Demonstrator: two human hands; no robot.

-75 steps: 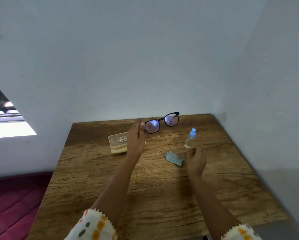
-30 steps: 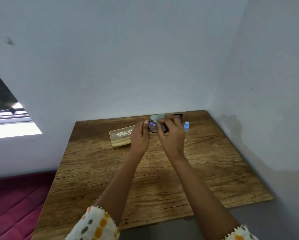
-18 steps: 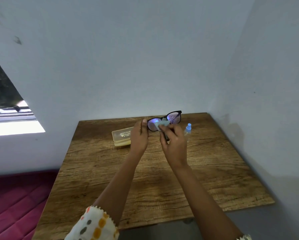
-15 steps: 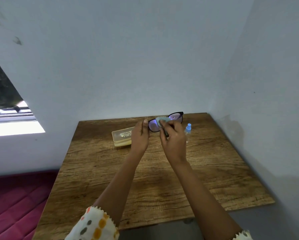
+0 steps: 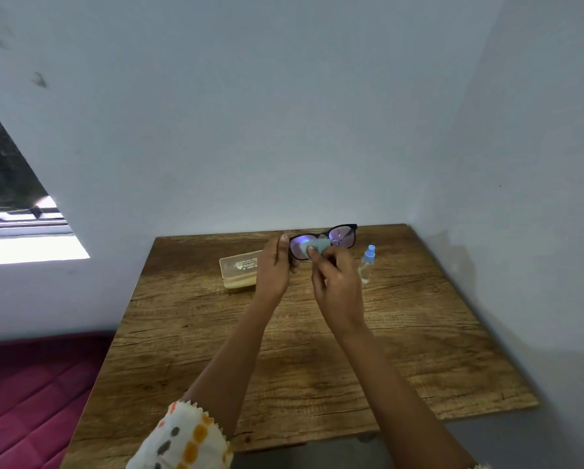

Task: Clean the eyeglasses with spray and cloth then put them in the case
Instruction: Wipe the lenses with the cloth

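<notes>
Black-framed eyeglasses (image 5: pixel 343 235) are held up above the far part of the wooden table (image 5: pixel 284 350). My left hand (image 5: pixel 274 269) grips them at their left end. My right hand (image 5: pixel 336 282) pinches a small pale blue cloth (image 5: pixel 312 247) against the left lens. A small spray bottle (image 5: pixel 366 264) with a blue cap stands on the table just right of my right hand. The pale yellow glasses case (image 5: pixel 238 270) lies shut on the table behind my left hand, which partly hides it.
White walls close the table in at the back and on the right. A dark red mat (image 5: pixel 30 394) covers the floor on the left. A bright window opening (image 5: pixel 20 238) sits low at the far left.
My right hand left the spray bottle, picked the cloth up from the table and brought it to the glasses. The cloth now rubs over the left lens.
</notes>
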